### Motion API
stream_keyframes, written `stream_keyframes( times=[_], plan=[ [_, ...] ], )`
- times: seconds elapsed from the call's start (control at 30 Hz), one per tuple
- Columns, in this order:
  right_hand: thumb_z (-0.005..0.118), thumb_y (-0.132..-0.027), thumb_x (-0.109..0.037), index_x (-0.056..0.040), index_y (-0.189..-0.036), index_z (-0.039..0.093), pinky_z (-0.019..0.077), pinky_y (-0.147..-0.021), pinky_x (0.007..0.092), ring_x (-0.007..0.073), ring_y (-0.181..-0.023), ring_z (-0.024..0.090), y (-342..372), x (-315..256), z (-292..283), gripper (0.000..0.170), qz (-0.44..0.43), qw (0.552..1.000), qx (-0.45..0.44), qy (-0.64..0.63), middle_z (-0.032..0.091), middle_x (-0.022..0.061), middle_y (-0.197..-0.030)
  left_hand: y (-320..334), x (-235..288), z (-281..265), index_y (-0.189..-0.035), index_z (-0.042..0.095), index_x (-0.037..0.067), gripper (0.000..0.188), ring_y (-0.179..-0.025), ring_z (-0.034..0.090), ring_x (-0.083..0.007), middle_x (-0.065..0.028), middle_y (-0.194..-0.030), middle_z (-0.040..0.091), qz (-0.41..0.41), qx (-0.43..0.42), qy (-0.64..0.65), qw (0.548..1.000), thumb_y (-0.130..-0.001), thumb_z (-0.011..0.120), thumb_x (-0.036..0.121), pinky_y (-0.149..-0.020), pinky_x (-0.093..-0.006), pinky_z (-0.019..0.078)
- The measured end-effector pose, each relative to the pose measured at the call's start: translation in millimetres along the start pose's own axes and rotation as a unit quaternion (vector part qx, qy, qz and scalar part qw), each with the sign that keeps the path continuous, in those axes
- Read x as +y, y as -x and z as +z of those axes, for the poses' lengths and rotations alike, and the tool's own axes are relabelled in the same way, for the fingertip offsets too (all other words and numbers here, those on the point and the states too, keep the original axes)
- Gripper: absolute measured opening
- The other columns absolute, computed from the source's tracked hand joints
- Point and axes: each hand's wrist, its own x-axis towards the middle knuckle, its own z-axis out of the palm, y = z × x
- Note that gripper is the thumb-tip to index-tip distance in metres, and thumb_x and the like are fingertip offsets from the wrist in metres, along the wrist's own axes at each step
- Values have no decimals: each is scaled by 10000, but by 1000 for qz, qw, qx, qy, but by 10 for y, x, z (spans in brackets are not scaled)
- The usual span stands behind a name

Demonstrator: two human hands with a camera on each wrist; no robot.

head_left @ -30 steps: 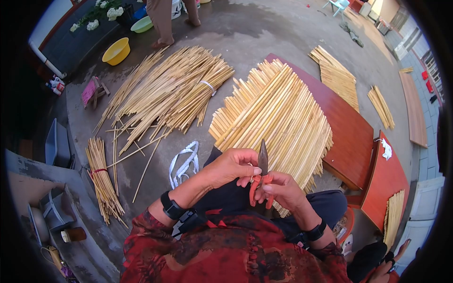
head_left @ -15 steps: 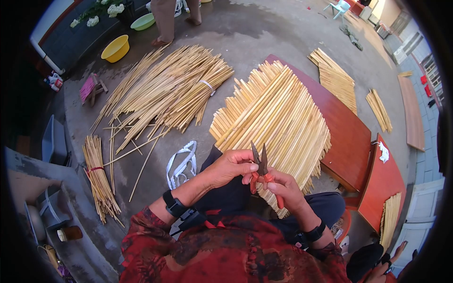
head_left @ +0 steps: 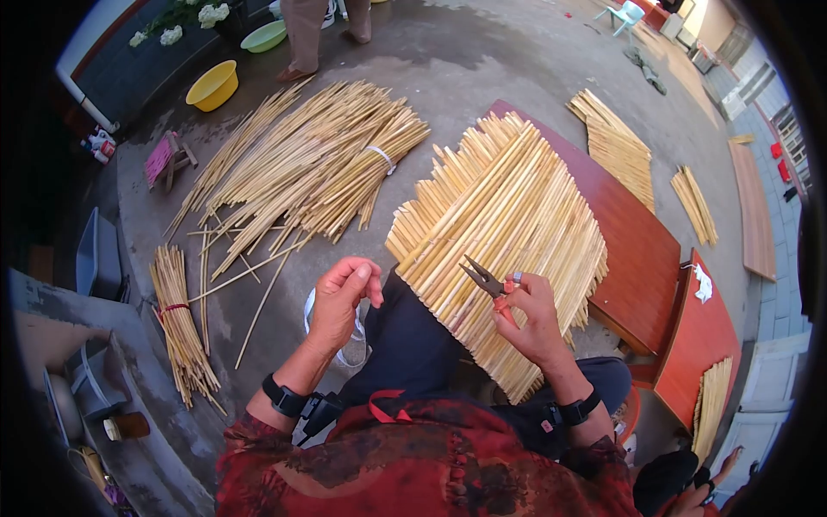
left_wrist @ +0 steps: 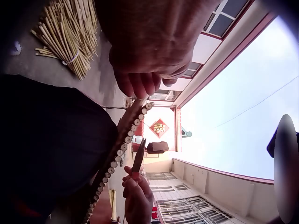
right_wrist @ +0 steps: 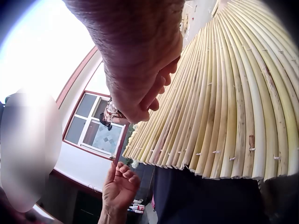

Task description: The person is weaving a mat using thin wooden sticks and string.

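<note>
My right hand (head_left: 532,323) grips needle-nose pliers (head_left: 487,283) by their orange-red handles, over the near part of a mat of stalks (head_left: 508,207). Their dark tips are spread slightly and point up and left. My left hand (head_left: 340,297) is raised left of the mat, apart from the pliers, with fingers loosely bent. The right wrist view shows small ties along the stalks of the mat (right_wrist: 233,121), and the left hand (right_wrist: 120,189) beyond its edge. In the left wrist view the pliers (left_wrist: 138,158) stand upright beside the mat's cut ends.
Under the mat is a reddish-brown board (head_left: 633,250). Loose stalks (head_left: 301,164) spread at left, with a tied bundle (head_left: 183,327) nearer. White strips (head_left: 353,349) lie by my left knee. A yellow basin (head_left: 213,86) and a person's legs (head_left: 303,39) are farther back.
The hands were together at the pliers; the left hand has let go and moved left. The right hand has moved slightly right with the pliers, whose tips went from together to spread.
</note>
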Motion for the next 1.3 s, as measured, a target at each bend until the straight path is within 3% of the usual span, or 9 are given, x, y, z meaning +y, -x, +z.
stream_keyframes(
  times=[0.13,0.17,0.27,0.37,0.63,1.13,1.2,1.3],
  plan=[
    [709,-653,-80,-57,-800,606,422,-788,376,287,-902,518,-128,-19,108,181,-6,1000,23,-2,562,104,-978,-71,-85,134,-1067,552,-11,310,-778,600,-151,-52,-857,585,-84,-12,-44,995,-941,528,270,-673,-282,493],
    [711,-654,-79,-53,-796,602,429,-777,368,285,-892,520,-152,-26,114,181,-17,1000,24,0,566,104,-968,-107,-123,121,-1105,535,-21,357,-831,600,-156,-63,-951,593,-87,-45,-47,994,-940,526,295,-690,-283,495],
    [715,-655,-77,-46,-793,598,440,-761,356,283,-877,525,-218,-20,131,184,-31,999,29,7,574,107,-954,-198,-167,184,-1138,529,-18,374,-854,600,-157,-79,-1013,601,-92,-77,-60,991,-946,511,302,-717,-280,495],
    [719,-655,-74,-40,-793,596,447,-758,356,285,-867,527,-255,8,203,188,-35,999,40,3,580,112,-950,-182,-78,315,-1138,545,-14,374,-844,574,-120,-71,-983,602,-108,-81,-2,991,-944,520,305,-727,-246,480],
    [740,-651,-61,-22,-798,566,459,-757,367,314,-878,533,-306,0,265,232,-45,999,15,-1,569,141,-967,-173,-73,274,-1147,542,-25,398,-847,575,-115,-75,-1005,604,-126,-95,-13,987,-952,505,320,-741,-247,482],
    [786,-651,-124,0,-958,523,503,-715,359,332,-827,593,-332,-60,222,424,-82,995,-18,47,565,176,-934,-188,-73,254,-1102,564,-30,370,-816,592,-122,-82,-956,620,-145,-96,-1,985,-950,516,304,-711,-246,502],
    [763,-660,-122,9,-1031,528,486,-757,378,328,-853,577,-316,-96,226,457,3,1000,-18,-12,573,157,-909,-187,-83,259,-1099,565,-31,369,-811,594,-123,-82,-951,621,-149,-95,-4,984,-949,518,303,-706,-246,504],
    [750,-678,-92,18,-1086,519,479,-771,375,339,-856,568,-339,-112,270,481,19,1000,-4,-16,554,168,-927,-185,-99,239,-1100,564,-35,372,-807,596,-122,-85,-953,622,-145,-97,6,985,-948,521,301,-696,-247,508]
  ],
)
